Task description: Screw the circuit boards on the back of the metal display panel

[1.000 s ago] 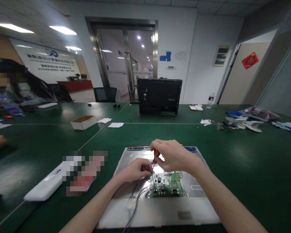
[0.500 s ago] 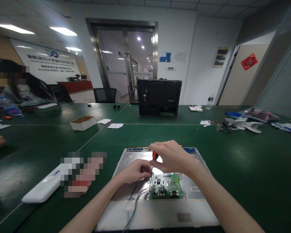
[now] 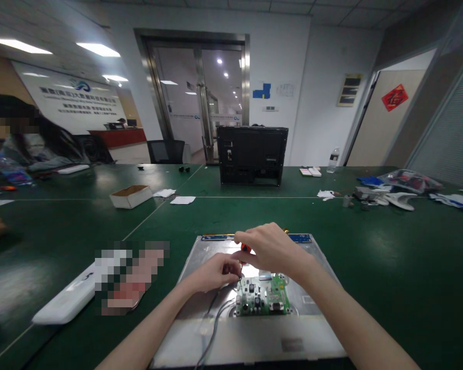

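Green matting covered the long work table, and glass doors in a steel frame stood behind it in a white-walled office. Beyond the glass on the left hung a white sign with a blue swirl logo and lines of lettering too small to read. A red diamond paper with a gold character was stuck to the door on the right.

Close to the camera lay a silver metal panel, flat on the matting, with a small green circuit board mounted near its middle. Grey cables ran from the board's left edge toward the near rim. A pale sticker sat on the panel's near part, its print unreadable.

The right hand was clenched around the red handle of a screwdriver, held nearly upright with its tip down at the board's upper left corner. The left hand rested on the panel just beside that corner, fingertips pinched at the shaft near the tip; whether they actually gripped it could not be told.

Farther back stood a black monitor shell, upright. A shallow cardboard box and paper slips lay to its left, a water bottle to its right. A white plastic cover lay left of the panel. Another person sat at the far left.
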The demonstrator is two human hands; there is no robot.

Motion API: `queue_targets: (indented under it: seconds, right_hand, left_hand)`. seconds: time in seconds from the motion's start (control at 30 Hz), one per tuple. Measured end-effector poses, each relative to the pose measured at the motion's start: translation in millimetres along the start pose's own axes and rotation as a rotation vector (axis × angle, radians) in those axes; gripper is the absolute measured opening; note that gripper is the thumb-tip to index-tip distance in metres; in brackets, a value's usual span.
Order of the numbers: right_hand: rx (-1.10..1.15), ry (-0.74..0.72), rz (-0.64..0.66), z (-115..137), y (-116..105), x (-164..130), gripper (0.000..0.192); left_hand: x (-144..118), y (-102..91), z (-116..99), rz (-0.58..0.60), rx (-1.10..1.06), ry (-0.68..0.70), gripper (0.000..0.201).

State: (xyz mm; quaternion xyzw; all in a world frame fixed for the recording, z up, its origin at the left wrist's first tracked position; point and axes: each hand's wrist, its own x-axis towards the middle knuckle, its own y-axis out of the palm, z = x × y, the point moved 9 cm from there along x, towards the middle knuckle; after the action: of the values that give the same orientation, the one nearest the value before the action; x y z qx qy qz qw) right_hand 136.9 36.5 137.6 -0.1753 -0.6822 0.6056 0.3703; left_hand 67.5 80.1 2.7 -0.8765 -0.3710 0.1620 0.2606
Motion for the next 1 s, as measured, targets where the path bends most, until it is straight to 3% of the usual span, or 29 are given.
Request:
queue_targets:
  seconds: [0.23,0.57,0.8,1.0]
  right_hand:
    - [0.099,-0.023,0.0,5.1,-2.9,-4.5,0.025]
    - [-0.004,0.01,-0.02,-0.6,0.5,0.1,0.016]
    - [0.124,-0.029,-0.027,2.2,-3.9,-4.9,0.023]
    - [0.086,0.014,-0.019,-2.1,0.3,-1.4,0.02]
  left_hand:
    - [1.4,-0.4,1.1,-0.007,-0.018,0.057,0.007]
    - [-0.1,-0.9,-0.8,-0.015,0.002,0.009,0.01]
    - [2.6,0.1,4.8,-0.001,0.008,0.033,0.011]
    - [2.4,1.1,6.4,0.005,-0.001,0.024,0.011]
